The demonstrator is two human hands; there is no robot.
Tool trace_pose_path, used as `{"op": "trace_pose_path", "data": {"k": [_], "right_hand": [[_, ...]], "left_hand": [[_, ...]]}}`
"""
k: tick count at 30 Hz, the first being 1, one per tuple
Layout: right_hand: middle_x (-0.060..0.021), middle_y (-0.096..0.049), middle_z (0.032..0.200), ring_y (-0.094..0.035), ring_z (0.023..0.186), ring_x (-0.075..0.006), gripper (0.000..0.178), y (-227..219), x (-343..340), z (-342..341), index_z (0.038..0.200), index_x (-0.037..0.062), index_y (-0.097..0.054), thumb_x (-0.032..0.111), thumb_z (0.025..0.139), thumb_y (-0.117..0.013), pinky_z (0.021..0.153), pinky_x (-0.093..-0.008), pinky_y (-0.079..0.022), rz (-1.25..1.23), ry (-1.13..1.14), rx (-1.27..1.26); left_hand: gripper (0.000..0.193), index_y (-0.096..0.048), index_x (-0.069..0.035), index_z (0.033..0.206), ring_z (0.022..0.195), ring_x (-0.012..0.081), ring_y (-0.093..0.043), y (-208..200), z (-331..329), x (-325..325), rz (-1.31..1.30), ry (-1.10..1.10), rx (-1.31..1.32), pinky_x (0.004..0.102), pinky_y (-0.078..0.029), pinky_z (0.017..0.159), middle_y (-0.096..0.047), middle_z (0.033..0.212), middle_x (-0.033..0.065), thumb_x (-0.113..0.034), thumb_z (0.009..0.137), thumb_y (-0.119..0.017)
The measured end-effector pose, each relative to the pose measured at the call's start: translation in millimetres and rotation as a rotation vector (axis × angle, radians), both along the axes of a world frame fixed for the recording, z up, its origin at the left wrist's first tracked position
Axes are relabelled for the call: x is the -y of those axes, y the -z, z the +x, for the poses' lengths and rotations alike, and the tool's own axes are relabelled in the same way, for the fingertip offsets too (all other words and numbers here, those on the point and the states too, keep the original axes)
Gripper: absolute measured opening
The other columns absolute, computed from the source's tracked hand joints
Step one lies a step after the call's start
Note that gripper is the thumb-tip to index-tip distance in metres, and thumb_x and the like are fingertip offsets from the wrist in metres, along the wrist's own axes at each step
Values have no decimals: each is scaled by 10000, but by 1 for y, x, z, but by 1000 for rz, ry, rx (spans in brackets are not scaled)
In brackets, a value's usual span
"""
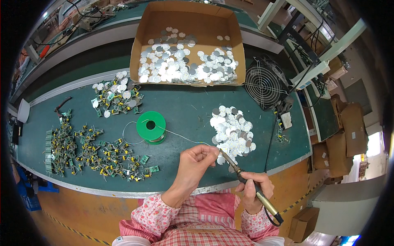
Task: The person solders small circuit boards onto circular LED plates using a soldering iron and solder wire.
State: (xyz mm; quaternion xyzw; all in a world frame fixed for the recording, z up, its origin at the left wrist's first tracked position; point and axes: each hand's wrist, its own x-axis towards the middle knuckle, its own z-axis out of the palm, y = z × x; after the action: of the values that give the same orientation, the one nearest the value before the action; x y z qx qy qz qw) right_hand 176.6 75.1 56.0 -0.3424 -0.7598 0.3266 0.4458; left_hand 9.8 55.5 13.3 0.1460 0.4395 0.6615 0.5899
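Note:
My right hand (pixel 257 189) is closed around the dark grip of a soldering iron (pixel 233 165), whose tip points up and left. At that tip, my left hand (pixel 198 161) pinches the end of a thin solder wire (pixel 182 136). The wire runs back to a green spool (pixel 151 126) lying on the bench. Just beyond the iron's tip is a pile of round silver discs (pixel 232 133). Whether my left fingers also hold a disc or board is too small to tell.
A cardboard box (pixel 186 16) of discs stands at the back of the green bench (pixel 184 106). Small circuit boards (pixel 111 158) with yellow parts lie in heaps at left; another heap (pixel 117 96) has discs mixed in. A black fan (pixel 266 84) stands at back right, its cable trailing forward.

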Motion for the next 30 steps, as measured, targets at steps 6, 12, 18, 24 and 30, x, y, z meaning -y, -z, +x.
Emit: {"op": "trace_pose_path", "data": {"k": [6, 12, 18, 24, 30], "right_hand": [[-93, -632, 615, -632, 514, -143, 140, -4, 2, 1, 910, -22, -621, 78, 839, -554, 495, -247, -493, -31, -4, 43], [-76, -623, 597, -629, 512, -146, 131, 0, 5, -1, 902, -17, -619, 76, 837, -553, 490, -247, -493, -32, 24, 80], [-149, -643, 774, -618, 577, -132, 180, 9, 4, -6, 992, -33, -581, 105, 885, -535, 539, -260, -509, -206, 106, -238], [-80, -626, 861, -597, 745, -132, 199, 42, 3, -19, 1028, 15, -571, 62, 842, -623, 687, -251, -482, -230, 205, -61], [-113, -645, 808, -632, 715, -161, 181, 45, 2, -8, 1017, 12, -576, 44, 842, -603, 658, -277, -499, -107, 238, -13]], "left_hand": [[83, -642, 23, 878, 659, 77, -532, -1, 1, 1, 12, -6, 3, 210, -431, 622, -631, 831, 60, -45, 831, -638], [117, -650, 28, 904, 656, 73, -531, 4, -2, -1, -2, 28, 6, 206, -432, 624, -629, 801, 43, -62, 830, -641], [141, -654, 23, 926, 657, 70, -533, 5, -6, 3, -7, 7, -22, 206, -438, 626, -629, 791, 31, -74, 824, -650], [165, -638, 46, 974, 686, 93, -559, 14, 18, 16, 28, 90, -75, 215, -464, 656, -648, 876, 60, -56, 849, -604], [172, -636, 53, 969, 695, 94, -555, 18, 19, 18, 14, 77, -99, 219, -455, 665, -644, 857, 65, -63, 845, -610]]}}
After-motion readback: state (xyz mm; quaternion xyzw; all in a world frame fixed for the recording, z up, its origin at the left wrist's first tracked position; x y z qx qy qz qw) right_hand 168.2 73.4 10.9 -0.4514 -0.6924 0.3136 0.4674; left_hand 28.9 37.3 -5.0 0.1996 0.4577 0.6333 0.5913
